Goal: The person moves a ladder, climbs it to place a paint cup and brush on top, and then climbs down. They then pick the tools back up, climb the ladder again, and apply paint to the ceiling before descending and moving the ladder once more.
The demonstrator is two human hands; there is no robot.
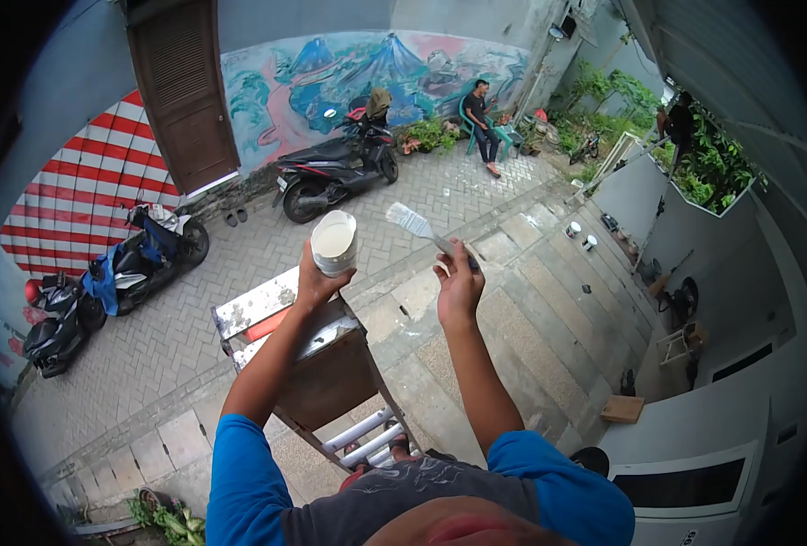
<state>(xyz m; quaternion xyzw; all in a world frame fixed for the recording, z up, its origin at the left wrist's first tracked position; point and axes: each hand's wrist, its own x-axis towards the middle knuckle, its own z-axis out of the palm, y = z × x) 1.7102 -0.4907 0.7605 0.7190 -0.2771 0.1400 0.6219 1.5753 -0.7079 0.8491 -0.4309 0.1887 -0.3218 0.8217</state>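
My left hand (pixel 318 284) is closed around a small white paint cup (pixel 335 250), raised above the top of a ladder (pixel 267 314). Pale cream paint shows inside the cup, and its outside is smeared. In my right hand (pixel 459 282) is a paintbrush (pixel 411 221), gripped by its handle. White paint coats the brush's bristles, which point up and left toward the cup without touching it. Below the cup, the ladder's top is splashed with paint. My feet (pixel 398 439) stand on its rungs.
Far below, motorbikes (pixel 335 173) are parked on a paved lane (pixel 267 264). A person (pixel 481 123) sits on a green chair by a mural wall (pixel 349 77); another person (pixel 678 123) is high at the right. Two paint cans (pixel 574 230) and a cardboard box (pixel 623 409) stand on the ground.
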